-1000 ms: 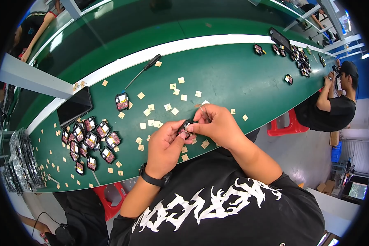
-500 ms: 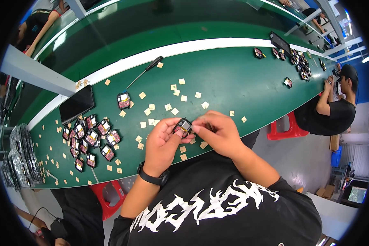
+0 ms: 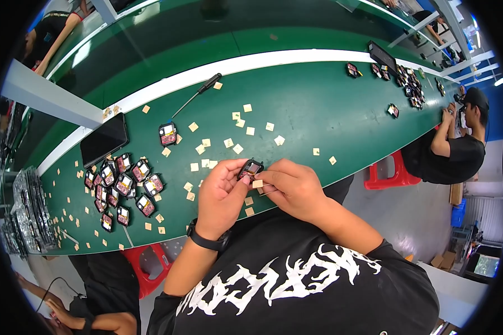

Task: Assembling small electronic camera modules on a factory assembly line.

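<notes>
My left hand (image 3: 221, 190) is closed around the edge of a small black device housing (image 3: 251, 168), tilted up, with a circuit board showing inside. At its lower right edge, my right hand (image 3: 296, 187) pinches a small tan paper square (image 3: 257, 183); whether the square touches the housing I cannot tell. Similar tan squares (image 3: 237, 149) lie scattered on the green table around both hands. To the left, a single open housing (image 3: 167, 134) lies by the tip of a screwdriver (image 3: 209, 84), and several more form a cluster (image 3: 124, 185).
A black phone-like slab (image 3: 105, 139) lies beside the cluster, and stacked silvery bags (image 3: 31, 212) stand at the far left. More devices (image 3: 411, 89) and a black tray (image 3: 381, 57) are at the far right, near a seated person (image 3: 461, 134). Red stools (image 3: 391, 170) stand along the near edge.
My right hand has drawn slightly down toward me, and a tan square now shows at its fingertips. The left hand still holds the device. At lower left, another person's hand has come into view.
</notes>
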The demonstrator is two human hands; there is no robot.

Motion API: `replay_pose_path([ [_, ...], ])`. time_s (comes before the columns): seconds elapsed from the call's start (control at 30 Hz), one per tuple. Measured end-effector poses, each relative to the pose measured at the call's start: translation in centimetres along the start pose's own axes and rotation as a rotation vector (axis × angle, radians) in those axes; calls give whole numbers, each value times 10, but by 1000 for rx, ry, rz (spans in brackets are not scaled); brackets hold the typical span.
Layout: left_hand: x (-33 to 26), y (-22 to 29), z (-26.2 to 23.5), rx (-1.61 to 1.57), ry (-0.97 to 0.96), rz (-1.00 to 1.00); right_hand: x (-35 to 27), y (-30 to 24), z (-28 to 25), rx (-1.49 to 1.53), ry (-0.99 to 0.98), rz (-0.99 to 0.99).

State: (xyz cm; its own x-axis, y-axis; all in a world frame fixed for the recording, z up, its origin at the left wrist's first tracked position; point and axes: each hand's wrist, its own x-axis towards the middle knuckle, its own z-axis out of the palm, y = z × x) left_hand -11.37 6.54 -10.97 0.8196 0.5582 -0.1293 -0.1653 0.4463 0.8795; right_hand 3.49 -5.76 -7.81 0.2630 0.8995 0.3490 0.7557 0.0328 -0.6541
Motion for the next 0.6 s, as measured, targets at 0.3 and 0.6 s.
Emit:
replay_pose_path([
  [0.3, 1, 7, 8, -29, 19, -26, 4, 5, -2, 230, -5, 212],
  [0.6, -1, 6, 7, 249, 26, 4, 4, 7, -13, 302, 51, 315],
])
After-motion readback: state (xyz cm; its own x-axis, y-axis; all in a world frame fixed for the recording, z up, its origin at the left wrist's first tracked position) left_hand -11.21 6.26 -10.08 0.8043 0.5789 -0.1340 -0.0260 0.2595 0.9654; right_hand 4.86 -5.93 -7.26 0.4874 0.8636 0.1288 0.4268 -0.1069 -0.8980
